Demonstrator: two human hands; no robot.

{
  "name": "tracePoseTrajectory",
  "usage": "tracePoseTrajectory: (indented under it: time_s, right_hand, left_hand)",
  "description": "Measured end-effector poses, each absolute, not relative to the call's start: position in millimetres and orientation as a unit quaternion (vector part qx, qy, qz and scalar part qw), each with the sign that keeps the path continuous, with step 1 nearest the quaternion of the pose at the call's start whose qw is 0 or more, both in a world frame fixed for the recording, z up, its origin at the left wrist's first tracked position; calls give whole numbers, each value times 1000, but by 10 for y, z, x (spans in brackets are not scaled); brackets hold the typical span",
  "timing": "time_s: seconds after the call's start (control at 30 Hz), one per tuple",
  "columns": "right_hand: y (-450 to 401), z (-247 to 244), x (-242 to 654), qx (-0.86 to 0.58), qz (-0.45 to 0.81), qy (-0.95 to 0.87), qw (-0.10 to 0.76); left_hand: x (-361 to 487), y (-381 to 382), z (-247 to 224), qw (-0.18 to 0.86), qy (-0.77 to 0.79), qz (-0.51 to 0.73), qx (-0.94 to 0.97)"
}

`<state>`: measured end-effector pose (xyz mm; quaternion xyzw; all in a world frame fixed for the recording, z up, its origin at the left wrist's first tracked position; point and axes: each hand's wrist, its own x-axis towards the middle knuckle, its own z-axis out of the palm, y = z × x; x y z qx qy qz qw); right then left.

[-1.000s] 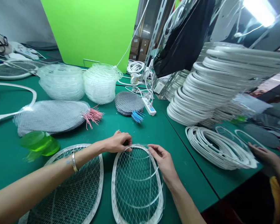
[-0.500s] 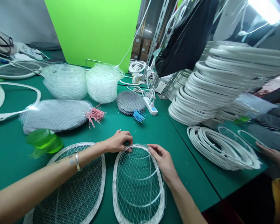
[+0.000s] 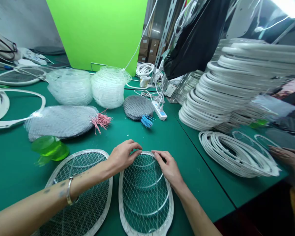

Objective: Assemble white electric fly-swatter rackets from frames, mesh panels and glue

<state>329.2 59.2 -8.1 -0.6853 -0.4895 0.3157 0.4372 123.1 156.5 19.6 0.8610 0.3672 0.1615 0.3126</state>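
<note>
My left hand [image 3: 124, 156] and my right hand [image 3: 168, 167] both grip the top rim of a white oval racket frame [image 3: 145, 196] strung with wire mesh, which lies on the green table [image 3: 201, 190]. Curved clear strands show beneath its mesh. Another oval racket [image 3: 89, 200] with denser dark mesh lies to the left, partly hidden by my left forearm. Beyond it sits a translucent green object [image 3: 49, 148].
Farther back lie a mesh bundle with pink wires [image 3: 61, 122], a grey mesh stack with blue wires [image 3: 136, 107], clear mesh stacks [image 3: 70, 87], and a power strip [image 3: 159, 110]. Tall white frame stacks [image 3: 211, 98] and a frame pile [image 3: 236, 154] stand right, beside a co-worker's hand [image 3: 287, 159].
My right hand has shifted left along the rim, closer to my left hand. The whole view has drifted slightly, with the table items sitting a little farther right.
</note>
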Motion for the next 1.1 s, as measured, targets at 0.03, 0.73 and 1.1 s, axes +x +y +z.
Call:
tracePoseTrajectory:
  time_s: [0.03,0.73,1.1]
  right_hand:
    - [596,-86,3305,-686,312,-492,436]
    - [-106,-57,3358,-639,111,-741,175]
    - [878,-17,3133,-663,179,-662,301]
  left_hand:
    - [1234,1515,166,298,373,156,865]
    - [1237,1463,-30,253,444,130,849]
    - [1293,1433,-43,232,460,138,846]
